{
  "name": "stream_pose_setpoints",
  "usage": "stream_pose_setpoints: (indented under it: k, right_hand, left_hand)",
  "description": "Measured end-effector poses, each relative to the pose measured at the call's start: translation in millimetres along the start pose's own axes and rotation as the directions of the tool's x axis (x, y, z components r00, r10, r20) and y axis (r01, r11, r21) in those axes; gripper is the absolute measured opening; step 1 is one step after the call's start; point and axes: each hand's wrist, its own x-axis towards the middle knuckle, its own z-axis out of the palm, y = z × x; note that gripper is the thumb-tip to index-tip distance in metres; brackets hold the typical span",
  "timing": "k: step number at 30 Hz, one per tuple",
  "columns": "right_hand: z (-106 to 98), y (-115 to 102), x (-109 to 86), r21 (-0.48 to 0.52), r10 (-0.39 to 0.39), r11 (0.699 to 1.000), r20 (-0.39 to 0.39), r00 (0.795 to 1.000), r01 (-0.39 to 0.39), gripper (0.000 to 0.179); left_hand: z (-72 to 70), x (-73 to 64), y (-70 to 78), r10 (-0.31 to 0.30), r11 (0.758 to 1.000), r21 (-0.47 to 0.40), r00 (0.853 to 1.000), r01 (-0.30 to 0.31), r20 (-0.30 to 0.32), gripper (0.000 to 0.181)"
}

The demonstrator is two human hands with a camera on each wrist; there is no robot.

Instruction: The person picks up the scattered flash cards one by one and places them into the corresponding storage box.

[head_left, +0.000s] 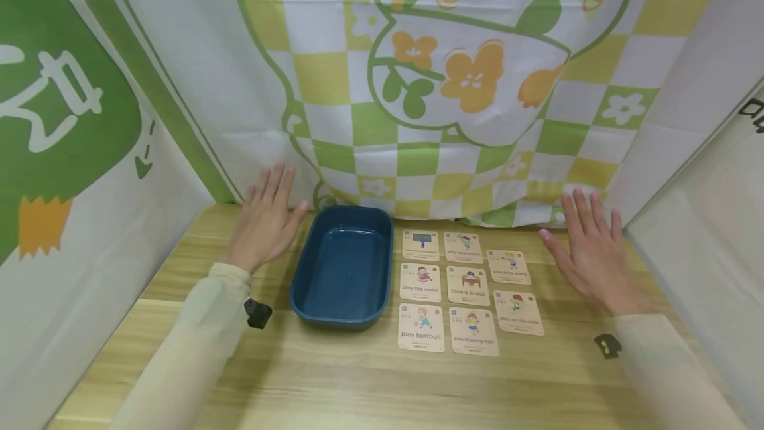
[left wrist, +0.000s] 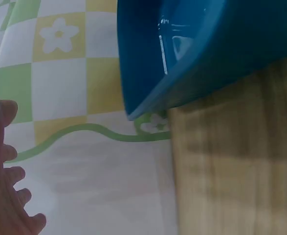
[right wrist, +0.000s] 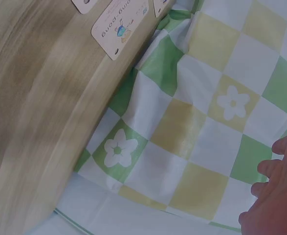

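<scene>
Eight cards (head_left: 468,285) sit just left of the right hand (head_left: 597,264), way nearer than to the left hand (head_left: 266,224), with the blue tray (head_left: 343,264) between. Both hands are empty, fingers pretty straight.

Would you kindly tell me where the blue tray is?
In the head view, the blue tray sits left of centre on the table, between the left hand and the cards.

Right of centre in the head view, we read "play the violin", "take a break", "play football", "play skipping rope", "play ping-pong" and "play on the slide" on cards (head_left: 468,285); the top two were blurred. Upper right, the cloth (head_left: 471,85) showed "cky".
</scene>
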Motion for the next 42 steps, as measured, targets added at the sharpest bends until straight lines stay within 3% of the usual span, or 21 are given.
stream_pose_setpoints:
  k: [4,8,11,16,20,24,31,38,42]
  right_hand:
    - [2.4,-0.9,-2.2,0.003,-0.004,1.0,0.013,1.0,0.004,0.077]
    - [4.6,-2.4,-4.4,0.012,-0.008,1.0,0.015,1.0,0.008,0.077]
    - [5.8,-3.3,-6.3,0.011,-0.006,1.0,0.011,1.0,0.006,0.077]
    - [7.2,-4.0,-8.5,0.026,-0.01,1.0,0.015,1.0,0.009,0.077]
    - [6.6,-5.0,-9.2,0.031,-0.019,0.999,0.016,1.0,0.018,0.076]
    - [6.0,-5.8,-10.2,0.032,-0.026,0.999,0.016,1.0,0.026,0.076]
    - [7.0,-7.4,-11.7,0.042,-0.036,0.999,0.022,0.999,0.035,0.077]
    - [7.1,-11.3,-11.5,0.052,-0.042,0.998,0.018,0.999,0.041,0.076]
    - [7.8,-11.7,-11.5,0.053,-0.041,0.998,0.017,0.999,0.04,0.076]
  left_hand:
    - [10.4,-3.3,-6.9,-0.02,0.991,-0.132,0.999,0.023,0.03,0.069]
    - [22.2,-8.9,-14.4,-0.081,0.939,-0.323,0.99,0.115,0.117,0.071]
    - [32.0,-14.8,-19.9,-0.119,0.868,-0.458,0.975,0.194,0.188,0.072]
    - [49.8,-26.9,-27.5,-0.162,0.709,-0.63,0.943,0.317,0.291,0.07]
    - [64.8,-34.4,-31.8,-0.16,0.611,-0.706,0.93,0.358,0.332,0.068]
    - [75.4,-37.5,-34.5,-0.136,0.53,-0.771,0.933,0.353,0.333,0.065]
    - [82.6,-38.5,-35.2,-0.132,0.438,-0.815,0.923,0.38,0.36,0.064]
    - [87.5,-42.2,-36.9,-0.115,0.316,-0.849,0.905,0.424,0.409,0.06]
    - [89.9,-42.8,-38.2,-0.102,0.251,-0.873,0.908,0.418,0.406,0.06]
